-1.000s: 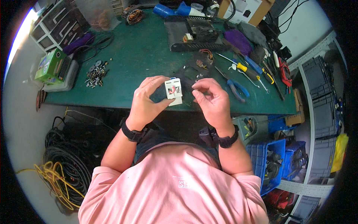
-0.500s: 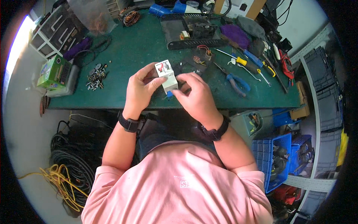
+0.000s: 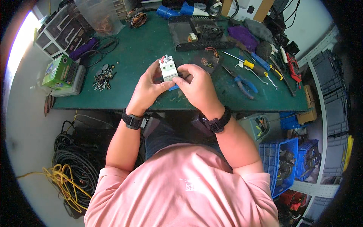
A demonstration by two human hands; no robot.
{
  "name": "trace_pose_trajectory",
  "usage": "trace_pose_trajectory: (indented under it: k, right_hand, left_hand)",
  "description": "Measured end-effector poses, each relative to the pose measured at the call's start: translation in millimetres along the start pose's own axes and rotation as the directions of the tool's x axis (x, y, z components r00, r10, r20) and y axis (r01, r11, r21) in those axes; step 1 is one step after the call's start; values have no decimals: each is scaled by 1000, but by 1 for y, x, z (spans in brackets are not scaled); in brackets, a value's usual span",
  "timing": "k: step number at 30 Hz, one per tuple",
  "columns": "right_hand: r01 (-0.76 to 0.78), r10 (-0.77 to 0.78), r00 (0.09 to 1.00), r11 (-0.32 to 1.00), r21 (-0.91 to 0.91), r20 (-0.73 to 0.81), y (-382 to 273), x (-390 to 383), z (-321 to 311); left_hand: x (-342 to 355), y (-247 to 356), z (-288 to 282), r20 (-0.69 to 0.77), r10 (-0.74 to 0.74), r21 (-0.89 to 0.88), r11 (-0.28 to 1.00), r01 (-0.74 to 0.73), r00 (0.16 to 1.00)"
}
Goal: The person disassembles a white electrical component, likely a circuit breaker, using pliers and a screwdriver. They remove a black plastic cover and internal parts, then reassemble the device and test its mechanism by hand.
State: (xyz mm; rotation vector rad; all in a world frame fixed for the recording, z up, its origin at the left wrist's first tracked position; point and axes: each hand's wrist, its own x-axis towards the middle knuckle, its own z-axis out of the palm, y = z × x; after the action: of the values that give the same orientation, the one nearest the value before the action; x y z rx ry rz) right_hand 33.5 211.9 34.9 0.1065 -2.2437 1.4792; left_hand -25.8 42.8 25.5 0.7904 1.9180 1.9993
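Observation:
A small white circuit breaker [image 3: 169, 70] is held up over the near part of the green workbench [image 3: 140, 49]. Short red and grey pieces stick out of its far end, two round holes show on its step, and a bit of blue shows at its near end. My left hand [image 3: 151, 86] grips it from the left, thumb along its lower side. From the right, my right hand [image 3: 198, 86] is closed on it, with the thumb pressed on its near end. The fingertips behind the breaker are partly hidden.
Loose screws and washers [image 3: 103, 78] lie left, near a green box [image 3: 59, 73]. On the right are blue-handled pliers [image 3: 245, 85], a yellow-handled screwdriver [image 3: 248, 64] and wrenches [image 3: 270, 81]. A black metal housing [image 3: 181, 32] sits at the back. Coiled black cable [image 3: 72, 159] lies below left.
The breaker has been tipped so its stepped face and near end show differently. My right thumb has moved left onto its near end. The whole view has shifted slightly.

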Motion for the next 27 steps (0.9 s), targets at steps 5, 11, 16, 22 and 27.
trace_pose_trajectory:
  k: [5, 11, 16, 22, 27]
  right_hand:
    - [150, -149, 989, 987, -53, 10, 5, 5, -4]
    - [136, -124, 988, 980, -142, 92, -11, -16, -57]
    - [37, -50, 998, 953, -301, -35, 9, -42, -125]
    - [-110, 107, 994, 961, -253, -26, 8, -71, -126]
    - [-68, 41, 989, 979, -195, -139, 23, -78, -116]
  left_hand:
    - [4, -3, 10, -69, 33, -209, 977, -46, 997]
    - [1, 5, -2, -160, 3, -180, 983, -33, 987]
    - [5, 0, -5, -39, -168, -640, 761, 104, 985]
    - [-6, -7, -5, 5, -206, -753, 643, 140, 978]
    - [-15, 3, -3, 12, -189, -858, 503, 107, 982]
